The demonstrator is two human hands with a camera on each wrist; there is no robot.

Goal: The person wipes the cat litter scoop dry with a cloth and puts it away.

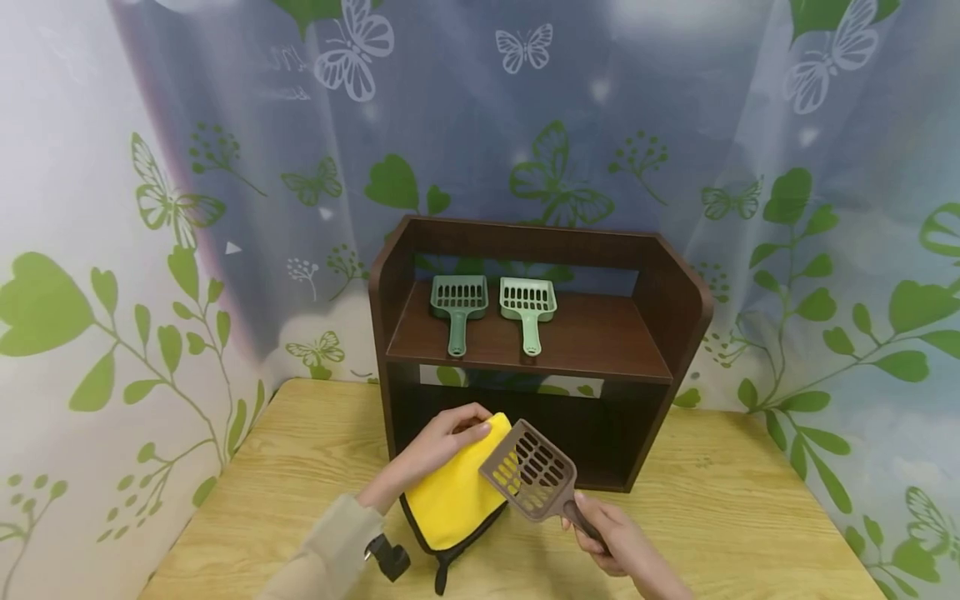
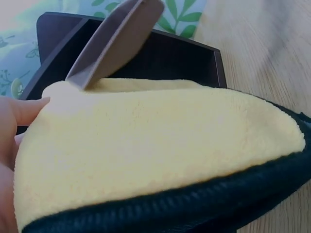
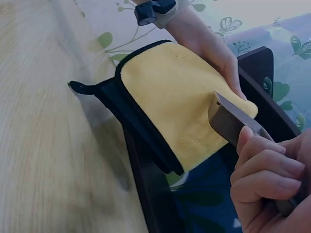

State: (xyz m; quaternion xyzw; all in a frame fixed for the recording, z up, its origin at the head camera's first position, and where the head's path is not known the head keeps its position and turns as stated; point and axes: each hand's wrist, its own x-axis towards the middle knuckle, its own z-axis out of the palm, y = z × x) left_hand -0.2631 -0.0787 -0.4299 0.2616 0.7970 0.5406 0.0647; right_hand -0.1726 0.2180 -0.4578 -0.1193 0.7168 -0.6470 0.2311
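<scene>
A brown slotted litter scoop (image 1: 536, 471) is gripped by its handle in my right hand (image 1: 611, 533). My left hand (image 1: 442, 442) holds a folded yellow cloth (image 1: 457, 496) with black edging and a hanging loop, the thumb lying on its yellow face. The scoop's front edge meets the yellow cloth (image 2: 146, 145) near its upper end in the left wrist view. From the right wrist view, the scoop (image 3: 228, 119) is seen side-on against the cloth, and the fingers of my right hand (image 3: 267, 179) curl round the handle.
A dark brown two-tier shelf (image 1: 652, 333) stands on the wooden table (image 1: 750, 508), behind both hands. On its upper board lie a dark green scoop (image 1: 459, 308) and a light green scoop (image 1: 528, 308). A curtain with leaves and butterflies (image 1: 300, 208) hangs behind.
</scene>
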